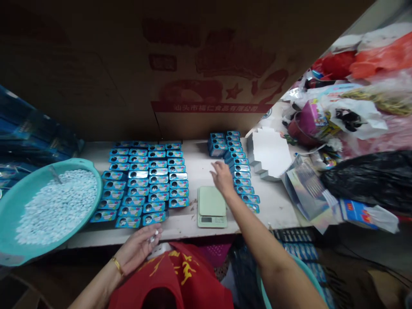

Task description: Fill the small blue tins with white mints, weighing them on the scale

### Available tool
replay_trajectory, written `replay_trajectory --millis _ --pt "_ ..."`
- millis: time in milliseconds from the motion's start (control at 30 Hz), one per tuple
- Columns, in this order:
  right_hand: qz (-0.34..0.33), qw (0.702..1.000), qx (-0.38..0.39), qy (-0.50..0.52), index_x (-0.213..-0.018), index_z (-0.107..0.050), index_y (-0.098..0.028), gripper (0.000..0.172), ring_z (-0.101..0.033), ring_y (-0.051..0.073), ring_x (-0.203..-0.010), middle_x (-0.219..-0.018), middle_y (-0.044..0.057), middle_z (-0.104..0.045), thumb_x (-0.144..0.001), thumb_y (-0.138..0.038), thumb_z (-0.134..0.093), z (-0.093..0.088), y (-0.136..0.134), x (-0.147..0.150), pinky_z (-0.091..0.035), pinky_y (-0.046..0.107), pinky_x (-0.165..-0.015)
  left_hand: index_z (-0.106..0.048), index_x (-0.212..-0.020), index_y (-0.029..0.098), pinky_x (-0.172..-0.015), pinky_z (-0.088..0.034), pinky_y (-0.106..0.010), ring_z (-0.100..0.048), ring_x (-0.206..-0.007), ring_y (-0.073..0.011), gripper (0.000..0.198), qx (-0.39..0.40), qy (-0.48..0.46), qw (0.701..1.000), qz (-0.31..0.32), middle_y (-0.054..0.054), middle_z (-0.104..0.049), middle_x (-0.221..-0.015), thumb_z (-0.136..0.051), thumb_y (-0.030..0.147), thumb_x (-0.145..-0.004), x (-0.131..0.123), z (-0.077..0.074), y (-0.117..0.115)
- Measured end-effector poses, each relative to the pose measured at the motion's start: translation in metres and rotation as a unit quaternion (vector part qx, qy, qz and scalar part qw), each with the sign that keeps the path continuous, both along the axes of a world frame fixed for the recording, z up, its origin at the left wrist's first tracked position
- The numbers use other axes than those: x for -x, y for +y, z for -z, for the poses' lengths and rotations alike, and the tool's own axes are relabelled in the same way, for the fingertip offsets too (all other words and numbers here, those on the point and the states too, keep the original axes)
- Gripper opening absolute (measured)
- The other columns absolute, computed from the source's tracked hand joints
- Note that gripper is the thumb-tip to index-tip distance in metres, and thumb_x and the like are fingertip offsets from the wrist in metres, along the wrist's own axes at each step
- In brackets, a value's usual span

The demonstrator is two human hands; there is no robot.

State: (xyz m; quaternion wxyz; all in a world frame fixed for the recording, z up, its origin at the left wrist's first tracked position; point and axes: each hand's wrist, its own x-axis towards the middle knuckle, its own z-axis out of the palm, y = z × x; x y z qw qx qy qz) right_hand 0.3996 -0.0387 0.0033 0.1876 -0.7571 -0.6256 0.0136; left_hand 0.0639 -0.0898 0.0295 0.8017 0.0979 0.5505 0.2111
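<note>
My left hand [143, 245], palm up with curled fingers at the table's front edge, cups a few small white tablets [154, 235]. It is nearest to the front row of small blue tins [153, 218], which stand in several columns. My right hand [222, 178] hovers just beyond a pale green kitchen scale [212, 205], fingers apart, with nothing visible in them. Right of that hand runs another column of blue tins [242, 175]. A short stack of similar tins [217, 145] stands beyond it. A turquoise basin [93, 171] at the left contains many pale tablets [61, 206] and a scoop.
A tall cardboard carton [128, 116] walls off the back of the table [201, 165]. White cardboard pieces [270, 152] lie right of the tins. Farther right are piled bags, a black plastic bag [370, 180] and a tissue pack [358, 213]. Blue packages [32, 124] are stacked at left.
</note>
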Motion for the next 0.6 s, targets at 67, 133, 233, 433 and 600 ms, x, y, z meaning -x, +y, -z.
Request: replay_trajectory --millis 67,133,233,433,600 --pt "0.05 0.998 0.008 -0.042 -0.112 -0.048 -0.021 0.035 -0.038 0.024 -0.098 -0.113 0.01 -0.044 -0.077 -0.023 -0.048 0.002 0.034 -0.033 -0.036 0.037 -0.077 -0.06 -0.087 0.01 -0.069 -0.051 -0.021 -0.061 -0.078 -0.0145 0.021 0.0 0.006 1.0 -0.017 -0.01 -0.063 -0.086 -0.057 0.003 -0.068 0.003 -0.001 0.001" --pt "0.07 0.994 0.021 -0.077 -0.111 -0.049 -0.023 0.035 -0.036 0.026 -0.099 -0.117 0.01 -0.042 -0.076 -0.022 -0.049 0.01 0.064 -0.052 -0.035 0.038 -0.075 -0.06 -0.088 0.011 -0.07 -0.05 -0.021 -0.061 -0.078 -0.0145 0.021 0.001 0.011 0.999 -0.038 -0.01 -0.063 -0.086 -0.057 0.004 -0.067 0.006 -0.002 0.0" --pt "0.072 0.99 0.043 -0.114 -0.099 -0.055 -0.023 0.025 -0.034 0.027 -0.103 -0.121 0.009 -0.039 -0.077 -0.018 -0.045 0.024 0.09 -0.06 -0.033 0.04 -0.075 -0.06 -0.087 0.01 -0.072 -0.05 -0.021 -0.061 -0.079 -0.0147 0.021 0.006 0.025 0.998 -0.058 -0.009 -0.063 -0.084 -0.057 0.004 -0.067 0.01 -0.002 -0.004" --pt "-0.002 0.983 0.062 -0.174 -0.086 -0.058 -0.019 0.026 -0.037 0.025 -0.102 -0.11 0.009 -0.047 -0.078 -0.008 -0.036 0.005 0.056 -0.051 -0.024 0.044 -0.086 -0.06 -0.086 0.011 -0.072 -0.05 -0.022 -0.06 -0.08 -0.015 0.021 0.01 0.029 0.998 -0.051 -0.009 -0.063 -0.086 -0.059 0.004 -0.066 0.009 -0.001 -0.005" --pt "-0.134 0.97 0.106 -0.175 -0.096 -0.055 -0.022 0.028 -0.041 0.022 -0.094 -0.11 0.008 -0.046 -0.075 -0.007 -0.041 -0.032 -0.036 -0.007 -0.032 0.036 -0.08 -0.061 -0.086 0.01 -0.07 -0.049 -0.019 -0.06 -0.077 -0.013 0.022 0.003 0.012 1.0 -0.018 -0.009 -0.062 -0.087 -0.06 0.005 -0.066 -0.001 0.001 0.006"
